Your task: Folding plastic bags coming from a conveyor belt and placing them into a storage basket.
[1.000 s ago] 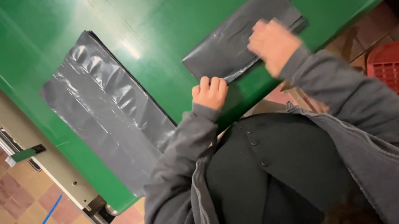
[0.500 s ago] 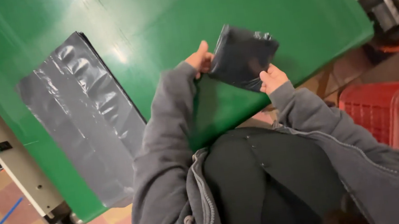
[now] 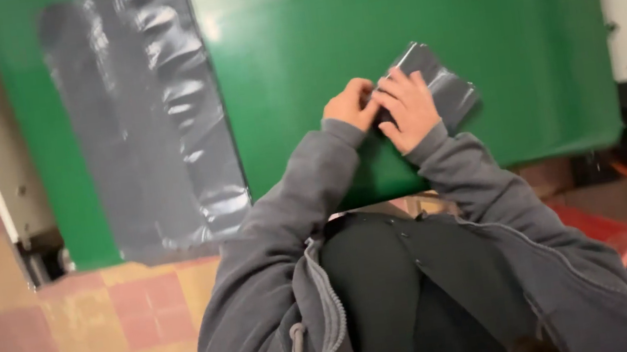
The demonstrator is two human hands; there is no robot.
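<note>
On the green tabletop (image 3: pixel 405 11), both hands press a dark grey plastic bag (image 3: pixel 435 87) already folded into a small packet near the tabletop's near edge. The left hand (image 3: pixel 351 105) pinches its left edge with curled fingers; the right hand (image 3: pixel 409 107) lies flat on it, fingers spread. To the left, a second grey bag (image 3: pixel 144 117) lies unfolded, full length.
</note>
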